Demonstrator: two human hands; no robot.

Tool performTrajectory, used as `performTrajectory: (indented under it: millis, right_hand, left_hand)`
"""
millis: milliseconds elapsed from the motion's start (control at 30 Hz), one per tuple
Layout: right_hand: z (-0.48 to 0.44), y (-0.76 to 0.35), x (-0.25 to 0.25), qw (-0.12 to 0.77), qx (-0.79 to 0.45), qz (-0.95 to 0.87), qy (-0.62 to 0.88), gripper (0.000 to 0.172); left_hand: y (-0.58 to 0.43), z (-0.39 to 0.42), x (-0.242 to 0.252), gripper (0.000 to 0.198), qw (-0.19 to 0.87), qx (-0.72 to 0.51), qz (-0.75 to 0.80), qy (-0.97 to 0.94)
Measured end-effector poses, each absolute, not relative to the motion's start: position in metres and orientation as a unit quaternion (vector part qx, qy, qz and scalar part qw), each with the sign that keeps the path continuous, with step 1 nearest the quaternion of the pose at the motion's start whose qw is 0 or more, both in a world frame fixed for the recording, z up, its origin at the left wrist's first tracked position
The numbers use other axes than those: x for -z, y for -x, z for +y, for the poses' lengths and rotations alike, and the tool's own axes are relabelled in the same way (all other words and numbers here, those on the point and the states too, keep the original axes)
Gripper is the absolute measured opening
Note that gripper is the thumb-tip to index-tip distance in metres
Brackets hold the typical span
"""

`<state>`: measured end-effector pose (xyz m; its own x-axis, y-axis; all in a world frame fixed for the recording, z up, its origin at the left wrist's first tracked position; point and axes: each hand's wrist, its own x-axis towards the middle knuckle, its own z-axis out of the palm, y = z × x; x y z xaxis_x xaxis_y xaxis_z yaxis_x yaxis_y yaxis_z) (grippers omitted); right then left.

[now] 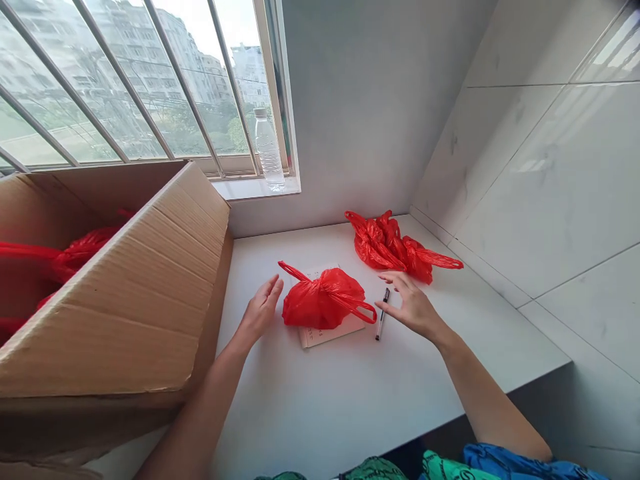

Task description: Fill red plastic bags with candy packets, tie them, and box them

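Observation:
A tied red plastic bag (pixel 323 299) rests on a small paper pad (pixel 330 332) in the middle of the white counter (pixel 350 400). My left hand (pixel 263 308) hovers just left of the bag, fingers stretched out, holding nothing. My right hand (pixel 413 305) is open to the bag's right, fingers spread, close to the bag's handle loop and above a black pen (pixel 383 321) lying on the counter. Neither hand touches the bag.
A large open cardboard box (pixel 135 287) with more red bags (pixel 75 253) inside fills the left. Two or three other tied red bags (pixel 395 247) lie at the back near the tiled wall (pixel 550 187). A plastic water bottle (pixel 269 148) stands on the window sill.

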<state>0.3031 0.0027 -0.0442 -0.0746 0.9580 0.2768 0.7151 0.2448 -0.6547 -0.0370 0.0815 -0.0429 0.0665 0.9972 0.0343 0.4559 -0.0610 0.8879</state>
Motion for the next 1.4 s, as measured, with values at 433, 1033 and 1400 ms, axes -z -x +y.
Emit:
performTrajectory:
  millis: [433,1033,1400]
  right_hand:
    - [0.064,-0.212,0.089,0.223,-0.071,-0.845,0.481,0.089]
    - [0.059,-0.213,0.122,0.225,-0.089,-0.829,0.505,0.092]
    - [0.062,-0.212,0.127,0.214,-0.087,-0.834,0.501,0.087]
  left_hand:
    - [-0.010,0.073,0.072,0.046,0.091,-0.211,0.433,-0.872]
    - [-0.009,0.076,0.104,0.053,0.044,-0.187,0.446,-0.874]
    - [-0.011,0.074,0.104,0.045,0.050,-0.197,0.441,-0.874]
